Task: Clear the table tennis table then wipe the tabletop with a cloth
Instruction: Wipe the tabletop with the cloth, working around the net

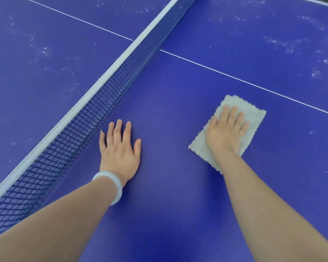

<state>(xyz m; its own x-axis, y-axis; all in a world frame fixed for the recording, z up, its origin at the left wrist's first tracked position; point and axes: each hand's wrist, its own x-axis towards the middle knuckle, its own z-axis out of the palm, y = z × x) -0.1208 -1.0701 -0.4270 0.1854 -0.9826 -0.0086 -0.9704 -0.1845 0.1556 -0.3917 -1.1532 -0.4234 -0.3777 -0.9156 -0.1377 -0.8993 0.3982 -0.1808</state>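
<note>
A pale fluffy cloth [254,114] lies flat on the blue counter [169,110], a table tennis top, on the near side of the white centre line [235,77]. The right hand [226,133] presses on it, fingers [233,114] straight and slightly spread. The left hand [119,150] rests palm-down on the bare counter just beside the blue net [95,110], fingers [118,127] straight, holding nothing, with a white bangle [112,186] on its wrist. Whitish dusty smears [273,42] mark the surface beyond the line and across the net.
</note>
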